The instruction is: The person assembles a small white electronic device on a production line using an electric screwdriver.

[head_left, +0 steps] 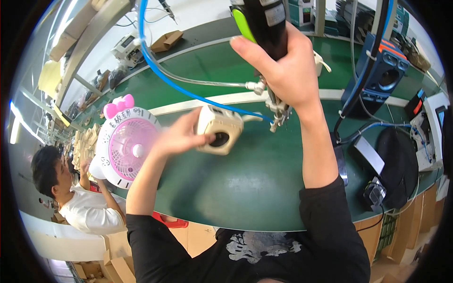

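My left hand (181, 134) is closed on a small cream plastic housing (211, 123) with a round black opening in its face. The hand is somewhat blurred, and the housing is held tilted over the green bench. My right hand (292, 70) wraps round an upright black and lime-green electric screwdriver (264, 21), its thumb on the near side. Below that hand, the metal nose (279, 113) of the screwdriver, with a blue hose (193, 95) running to it, points down to the right of the housing, apart from it. A second cream part (322, 64) shows just behind my right wrist.
A pink and white desk fan (137, 150) stands at the left, with a person (89, 207) in white beyond it. On the right are a blue speaker box (380, 75), cables, a black bag (397, 162) and a grey machine (427, 137). A raised pale rail (188, 109) crosses the green bench (245, 188).
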Action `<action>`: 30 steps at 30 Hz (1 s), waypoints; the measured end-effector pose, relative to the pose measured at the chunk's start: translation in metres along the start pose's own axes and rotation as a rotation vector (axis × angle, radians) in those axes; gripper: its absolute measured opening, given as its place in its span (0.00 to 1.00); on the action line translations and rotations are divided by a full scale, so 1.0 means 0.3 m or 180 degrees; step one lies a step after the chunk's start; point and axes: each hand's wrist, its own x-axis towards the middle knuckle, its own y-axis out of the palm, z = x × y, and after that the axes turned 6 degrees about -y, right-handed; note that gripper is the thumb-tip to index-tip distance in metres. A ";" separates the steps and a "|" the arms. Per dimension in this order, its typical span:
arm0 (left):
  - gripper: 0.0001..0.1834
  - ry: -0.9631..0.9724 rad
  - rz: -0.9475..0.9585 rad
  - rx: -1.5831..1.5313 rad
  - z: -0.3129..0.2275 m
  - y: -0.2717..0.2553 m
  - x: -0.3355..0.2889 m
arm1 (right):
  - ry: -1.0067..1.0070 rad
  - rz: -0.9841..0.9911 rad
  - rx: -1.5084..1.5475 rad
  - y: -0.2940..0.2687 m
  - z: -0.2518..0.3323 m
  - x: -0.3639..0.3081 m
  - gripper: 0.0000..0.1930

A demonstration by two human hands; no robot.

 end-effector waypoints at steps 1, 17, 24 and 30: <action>0.37 0.0020 0.0323 -0.0229 0.021 0.039 -0.016 | 0.0058 0.0027 -0.0033 0.004 0.005 -0.004 0.17; 0.31 -0.0484 0.1917 -0.0399 0.120 0.252 0.112 | -0.0195 0.0302 0.0388 0.009 0.037 -0.008 0.21; 0.24 0.0296 0.1375 0.0300 0.129 0.260 0.106 | -0.0172 0.0418 0.0722 0.004 0.030 -0.001 0.21; 0.23 0.0516 0.0098 0.1315 0.068 0.327 0.019 | -0.0013 0.0516 0.1105 -0.023 0.049 -0.005 0.19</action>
